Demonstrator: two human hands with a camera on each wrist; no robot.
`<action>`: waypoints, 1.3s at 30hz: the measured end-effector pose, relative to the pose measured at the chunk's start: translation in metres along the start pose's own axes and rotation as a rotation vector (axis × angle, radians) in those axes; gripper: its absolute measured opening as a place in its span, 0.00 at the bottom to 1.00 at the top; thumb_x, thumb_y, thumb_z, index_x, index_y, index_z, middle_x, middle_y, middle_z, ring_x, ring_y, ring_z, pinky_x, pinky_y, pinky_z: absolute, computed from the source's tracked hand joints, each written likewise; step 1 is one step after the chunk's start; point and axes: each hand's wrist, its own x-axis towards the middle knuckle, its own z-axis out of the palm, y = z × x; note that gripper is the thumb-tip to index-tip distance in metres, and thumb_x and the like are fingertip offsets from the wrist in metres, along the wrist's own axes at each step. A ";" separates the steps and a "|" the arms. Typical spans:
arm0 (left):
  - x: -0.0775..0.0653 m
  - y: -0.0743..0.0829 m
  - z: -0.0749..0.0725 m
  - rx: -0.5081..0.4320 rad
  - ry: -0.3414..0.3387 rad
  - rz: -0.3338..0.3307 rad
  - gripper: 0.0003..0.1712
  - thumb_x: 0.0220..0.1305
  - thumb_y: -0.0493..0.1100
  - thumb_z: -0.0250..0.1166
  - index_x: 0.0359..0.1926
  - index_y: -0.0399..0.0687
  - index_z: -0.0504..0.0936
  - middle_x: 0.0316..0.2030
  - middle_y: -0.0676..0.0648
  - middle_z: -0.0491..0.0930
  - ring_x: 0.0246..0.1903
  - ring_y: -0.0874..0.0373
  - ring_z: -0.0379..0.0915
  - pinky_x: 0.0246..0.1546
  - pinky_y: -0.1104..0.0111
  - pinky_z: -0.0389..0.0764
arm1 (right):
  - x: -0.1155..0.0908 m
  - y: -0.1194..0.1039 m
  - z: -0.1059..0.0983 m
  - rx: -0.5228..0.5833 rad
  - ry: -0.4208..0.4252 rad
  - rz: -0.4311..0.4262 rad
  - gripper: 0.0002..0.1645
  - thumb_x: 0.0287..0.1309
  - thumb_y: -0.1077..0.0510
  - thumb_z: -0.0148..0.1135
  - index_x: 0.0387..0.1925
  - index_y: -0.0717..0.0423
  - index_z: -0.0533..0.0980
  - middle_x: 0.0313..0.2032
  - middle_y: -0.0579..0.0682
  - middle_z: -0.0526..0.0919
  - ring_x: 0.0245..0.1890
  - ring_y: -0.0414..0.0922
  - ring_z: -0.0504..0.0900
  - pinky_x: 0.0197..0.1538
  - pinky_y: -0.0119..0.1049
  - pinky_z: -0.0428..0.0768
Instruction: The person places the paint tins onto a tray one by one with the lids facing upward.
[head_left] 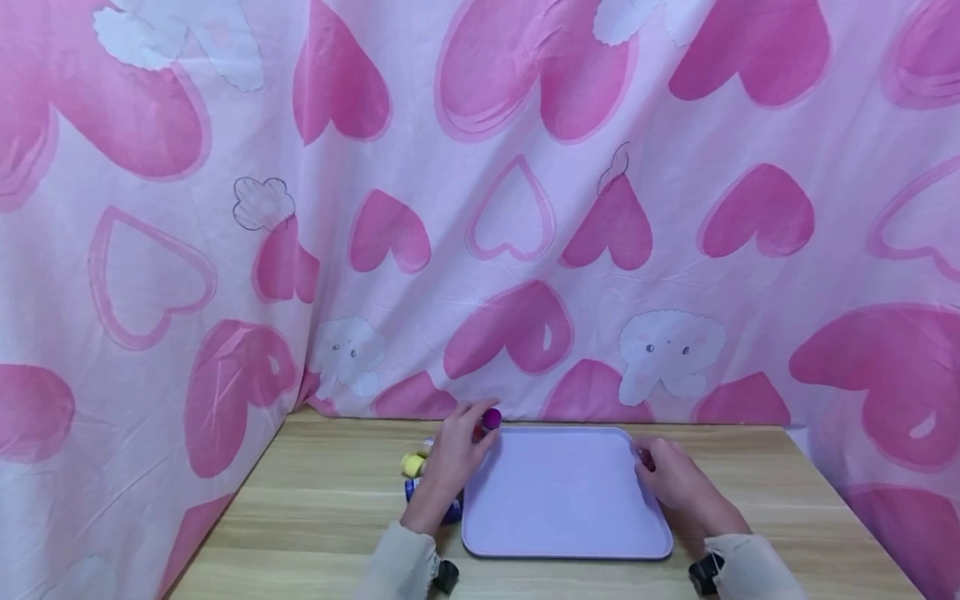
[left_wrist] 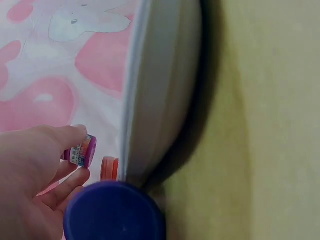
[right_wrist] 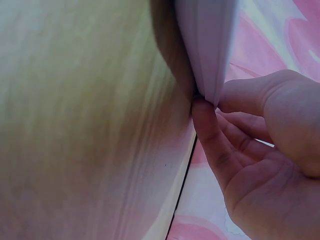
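My left hand (head_left: 450, 454) pinches a small purple jar (left_wrist: 82, 151) with a printed label between thumb and fingers, just above the far left corner of a lilac tray (head_left: 562, 500). In the left wrist view, an orange-lidded jar (left_wrist: 109, 168) stands beyond the fingers, against the tray's side. Nearer the camera is a jar with a dark blue lid (left_wrist: 114, 215). On the tray's right side, my right hand (head_left: 678, 479) grips the rim, thumb on top and index finger below, as the right wrist view shows. The tray lies flat on the table.
Left of the tray, partly behind my left forearm, a yellow jar (head_left: 412, 465) and blue jar (head_left: 452, 511) sit on the wooden table (head_left: 322, 508). A pink heart-patterned cloth (head_left: 510, 225) hangs along the table's back and left edges.
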 end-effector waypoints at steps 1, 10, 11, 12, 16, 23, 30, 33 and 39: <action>0.001 0.001 0.001 0.005 0.003 0.011 0.27 0.65 0.42 0.80 0.64 0.58 0.87 0.53 0.48 0.88 0.50 0.55 0.88 0.51 0.63 0.91 | 0.000 0.000 -0.001 -0.003 0.002 0.001 0.24 0.70 0.67 0.66 0.65 0.67 0.79 0.39 0.52 0.85 0.37 0.46 0.80 0.38 0.37 0.86; 0.008 0.006 0.012 -0.097 -0.012 0.073 0.21 0.64 0.35 0.79 0.58 0.45 0.90 0.50 0.41 0.89 0.42 0.52 0.86 0.38 0.70 0.88 | -0.002 -0.001 -0.001 0.001 0.011 -0.010 0.23 0.71 0.67 0.66 0.64 0.67 0.79 0.37 0.51 0.84 0.35 0.45 0.79 0.35 0.35 0.84; 0.009 0.006 0.013 -0.096 -0.017 0.068 0.21 0.64 0.35 0.79 0.58 0.44 0.90 0.50 0.41 0.89 0.42 0.52 0.86 0.38 0.70 0.88 | -0.002 -0.001 -0.001 0.002 0.010 -0.009 0.25 0.71 0.67 0.66 0.66 0.68 0.78 0.38 0.52 0.84 0.36 0.45 0.80 0.36 0.35 0.85; 0.009 0.006 0.013 -0.092 -0.021 0.062 0.21 0.64 0.36 0.79 0.57 0.44 0.90 0.50 0.41 0.89 0.42 0.52 0.86 0.39 0.69 0.89 | -0.002 0.000 -0.002 0.003 0.007 -0.011 0.25 0.71 0.67 0.66 0.66 0.68 0.77 0.38 0.52 0.84 0.36 0.45 0.80 0.36 0.36 0.85; 0.009 0.005 0.014 -0.048 -0.017 0.043 0.20 0.62 0.38 0.81 0.55 0.46 0.91 0.50 0.42 0.89 0.46 0.53 0.87 0.44 0.65 0.91 | -0.002 0.000 -0.002 0.006 0.006 -0.002 0.27 0.70 0.67 0.68 0.68 0.68 0.77 0.41 0.53 0.85 0.37 0.46 0.80 0.38 0.36 0.88; 0.007 0.001 0.017 0.061 -0.005 0.063 0.20 0.59 0.43 0.84 0.52 0.53 0.91 0.50 0.46 0.90 0.44 0.53 0.86 0.44 0.61 0.89 | -0.003 0.000 -0.001 0.002 0.014 -0.005 0.25 0.70 0.66 0.68 0.66 0.65 0.78 0.39 0.51 0.84 0.37 0.45 0.80 0.37 0.35 0.86; 0.005 -0.002 0.019 0.156 -0.043 0.051 0.18 0.60 0.47 0.83 0.52 0.54 0.93 0.50 0.47 0.90 0.48 0.48 0.86 0.49 0.55 0.88 | -0.003 0.000 0.000 -0.005 0.010 -0.004 0.25 0.69 0.66 0.69 0.66 0.65 0.78 0.38 0.51 0.84 0.36 0.45 0.80 0.38 0.36 0.87; 0.005 -0.001 0.018 0.186 -0.077 0.070 0.17 0.62 0.47 0.82 0.52 0.52 0.93 0.48 0.47 0.90 0.47 0.48 0.86 0.49 0.55 0.87 | -0.002 0.000 0.000 -0.003 0.009 0.002 0.25 0.69 0.66 0.69 0.66 0.64 0.78 0.38 0.51 0.84 0.35 0.45 0.80 0.37 0.35 0.87; 0.005 -0.003 0.011 0.180 -0.124 0.115 0.19 0.60 0.42 0.80 0.53 0.50 0.93 0.47 0.46 0.91 0.49 0.48 0.86 0.52 0.55 0.86 | -0.002 0.001 0.000 0.008 0.009 0.000 0.26 0.69 0.66 0.70 0.66 0.64 0.78 0.39 0.51 0.84 0.36 0.45 0.80 0.38 0.35 0.88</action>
